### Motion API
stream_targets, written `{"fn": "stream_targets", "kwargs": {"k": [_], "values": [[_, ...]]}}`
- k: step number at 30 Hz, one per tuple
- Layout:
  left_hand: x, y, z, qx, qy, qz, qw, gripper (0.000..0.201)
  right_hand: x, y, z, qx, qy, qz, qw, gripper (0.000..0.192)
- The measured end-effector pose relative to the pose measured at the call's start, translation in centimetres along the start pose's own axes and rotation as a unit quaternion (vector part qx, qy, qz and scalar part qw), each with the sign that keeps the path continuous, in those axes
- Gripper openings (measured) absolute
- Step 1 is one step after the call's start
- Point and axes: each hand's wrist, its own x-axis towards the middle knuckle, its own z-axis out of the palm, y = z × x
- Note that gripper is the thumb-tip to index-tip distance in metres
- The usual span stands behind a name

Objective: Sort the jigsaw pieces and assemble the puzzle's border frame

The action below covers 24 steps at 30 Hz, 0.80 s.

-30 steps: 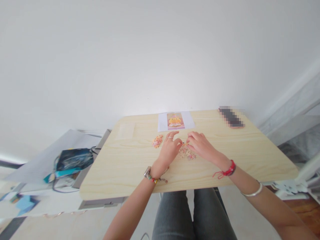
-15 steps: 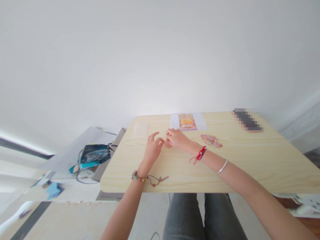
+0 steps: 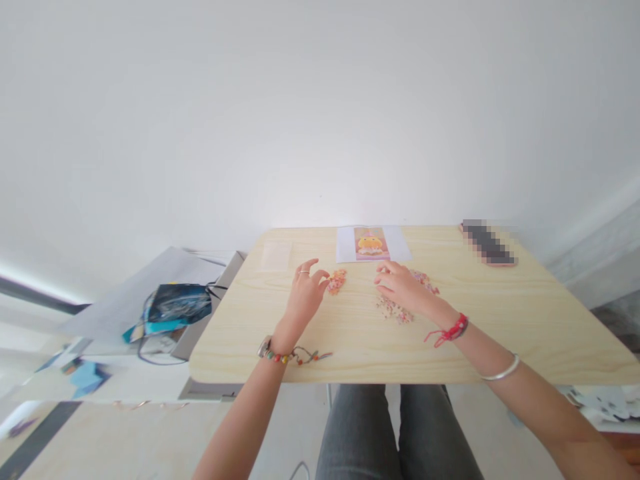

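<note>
A small joined cluster of orange and pink puzzle pieces (image 3: 337, 281) lies on the light wooden table (image 3: 525, 320). My left hand (image 3: 306, 295) rests just left of that cluster, fingers loosely curled, fingertips almost touching it. My right hand (image 3: 404, 288) lies palm down over a scattered heap of loose puzzle pieces (image 3: 395, 310), fingers spread; part of the heap is hidden under it. A reference picture of a yellow figure on a white sheet (image 3: 371, 243) lies at the table's far edge.
A phone (image 3: 486, 243) lies at the far right of the table. A faint clear sheet (image 3: 276, 255) sits far left. Beside the table on the left, a lower surface holds a dark blue bag (image 3: 179, 304) with cables. My legs are under the table's near edge.
My right hand has moved away from the left hand, rightward onto the loose heap. The small joined cluster now lies uncovered beside my left hand. The camera view shifted slightly.
</note>
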Motion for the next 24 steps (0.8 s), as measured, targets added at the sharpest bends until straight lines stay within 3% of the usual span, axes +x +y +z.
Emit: {"fn": "stream_targets", "kwargs": {"k": [4,9,16,24], "values": [[-0.3,3.1,0.0,-0.038,-0.022,0.041,0.998,0.010,-1.3,0.6,-0.4,0.005,-0.030,0.025,0.999,0.009],[-0.9,6.2,1.4,-0.062,-0.063,0.080,0.993,0.011,-1.9,1.0,-0.5,0.014,-0.058,0.010,0.998,0.015],[-0.8,8.3,3.0,-0.057,-0.084,0.070,0.992,0.007,-1.2,2.0,-0.1,-0.017,-0.073,0.014,0.997,0.019],[0.0,10.2,3.9,-0.011,-0.088,0.044,0.995,0.005,-0.5,2.9,0.5,-0.049,-0.103,0.003,0.993,0.007]]}}
